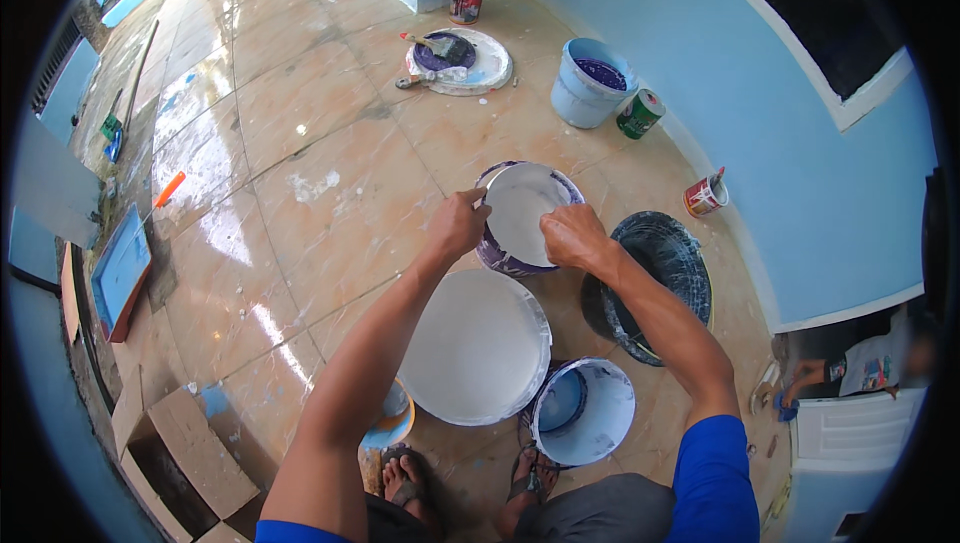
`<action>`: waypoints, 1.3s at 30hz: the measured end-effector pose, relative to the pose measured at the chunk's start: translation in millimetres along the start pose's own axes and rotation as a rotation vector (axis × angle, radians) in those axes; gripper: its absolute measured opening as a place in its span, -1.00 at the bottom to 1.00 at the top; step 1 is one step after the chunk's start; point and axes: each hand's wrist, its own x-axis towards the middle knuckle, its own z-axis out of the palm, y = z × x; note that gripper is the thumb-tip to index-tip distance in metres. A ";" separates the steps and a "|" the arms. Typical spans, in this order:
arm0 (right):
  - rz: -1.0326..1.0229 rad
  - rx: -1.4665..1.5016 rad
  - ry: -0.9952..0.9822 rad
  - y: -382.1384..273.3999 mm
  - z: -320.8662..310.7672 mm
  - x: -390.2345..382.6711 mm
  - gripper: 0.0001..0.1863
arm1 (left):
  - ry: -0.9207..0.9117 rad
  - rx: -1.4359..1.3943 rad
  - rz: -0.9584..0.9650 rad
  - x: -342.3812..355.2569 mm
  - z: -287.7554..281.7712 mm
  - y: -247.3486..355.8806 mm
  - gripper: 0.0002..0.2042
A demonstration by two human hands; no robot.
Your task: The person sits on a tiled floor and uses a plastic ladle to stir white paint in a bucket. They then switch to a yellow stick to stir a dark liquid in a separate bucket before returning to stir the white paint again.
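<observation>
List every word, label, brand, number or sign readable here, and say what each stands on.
No text is legible.
Red-and-dark can by the wall corner: label, print too small to read.
Green can: label, too small to read.
Red-and-white can beside the wall: label, too small to read.
Clothing of the person at right: coloured patch, too blurred to tell whether it holds words.

The place looked like a house's terrace, with a tiled floor, light-blue walls and a white-framed window at far right. A paint tray at left, a bucket of purple paint at far right and white splashes on the floor showed painting work there.
</observation>
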 end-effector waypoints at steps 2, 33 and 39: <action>-0.002 0.038 -0.024 -4.0 2.8 4.2 -0.86 | -0.014 0.002 -0.021 -1.2 -2.4 4.9 -0.60; 0.059 0.006 -0.054 -0.6 -3.5 5.6 -0.87 | 0.067 0.102 0.099 -0.7 -0.5 1.0 -0.57; 0.131 0.207 0.140 -3.8 19.5 16.6 -0.85 | 0.042 0.079 0.073 -3.7 -3.2 9.2 -0.58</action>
